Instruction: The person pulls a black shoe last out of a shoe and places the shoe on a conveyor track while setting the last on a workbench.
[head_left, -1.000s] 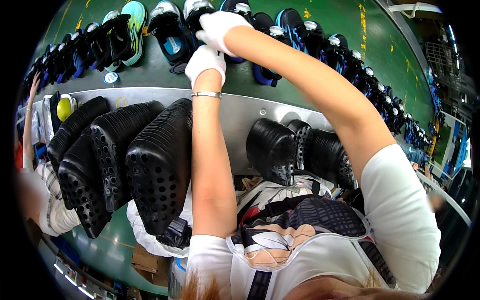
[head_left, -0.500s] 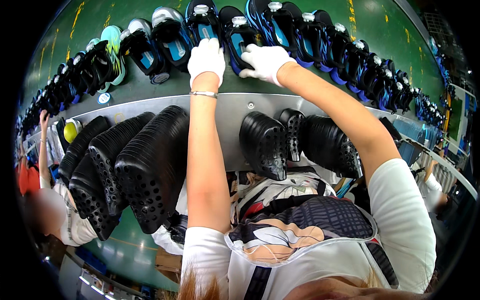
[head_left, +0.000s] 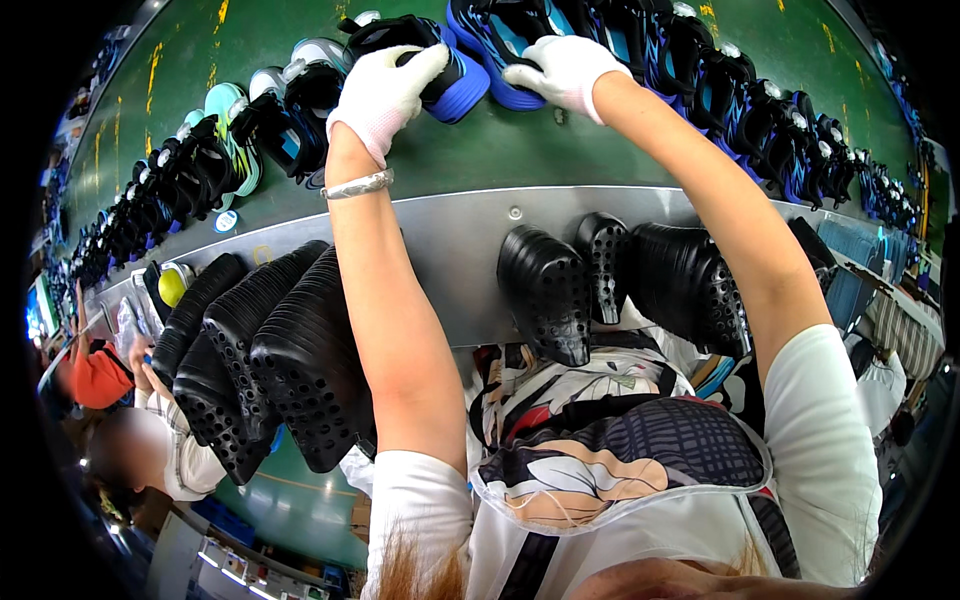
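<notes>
My left hand [head_left: 385, 100], in a white glove, is closed on a black sports shoe [head_left: 458, 88] with a purple-blue sole. The shoe is tilted, its heel turned toward me and to the right. Just right of it, my white-gloved right hand [head_left: 568, 75] grips the heel area of a black-and-blue patterned shoe [head_left: 492, 58]; part of that shoe is hidden by the fingers. Both shoes are over the green surface [head_left: 470, 155], in a long row of similar shoes [head_left: 720, 105].
Nested stacks of black perforated plastic shapes [head_left: 305, 365] stand left of my left arm, with further stacks [head_left: 545, 295] between my arms, along the grey metal ledge [head_left: 455, 225]. A light-green shoe [head_left: 232, 140] stands farther left. Another person [head_left: 180, 450] sits at the lower left.
My hands have moved apart and away from the shoe openings they were reaching over. The left-hand shoe is now turned and tilted, showing its heel. The view has shifted slightly.
</notes>
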